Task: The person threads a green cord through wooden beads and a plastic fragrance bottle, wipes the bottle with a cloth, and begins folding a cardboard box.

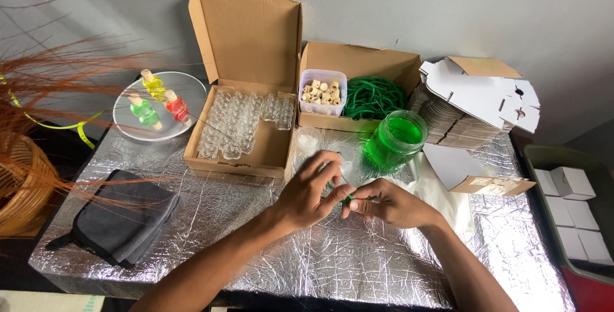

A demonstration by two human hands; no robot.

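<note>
- The person's left hand [310, 192] and right hand [384, 202] meet over the middle of the foil-covered table [268, 248]
- The right hand is closed, thumb and forefinger pinching a small green piece [350, 197] that sticks out toward the left hand
- The left hand is curled, fingertips closed around something small and clear at the green piece; what it is cannot be made out
- Just beyond the hands stands a clear jar of green liquid [394, 138], with a clear plastic lid [345, 158] lying beside it on the foil
- An open cardboard box [246, 88] behind the left hand holds rows of small empty glass bottles [240, 123]
- A second cardboard box [384, 65] to its right holds a tub of small cork stoppers [322, 92] and a coil of green cord [374, 97]
- A glass plate [131, 129] at far left carries three filled bottles, yellow, green and red
- A folded grey cloth [121, 219] lies near the left edge
- Flat white box blanks [480, 101] are stacked at far right, beside a tray of small white boxes [572, 213]
</note>
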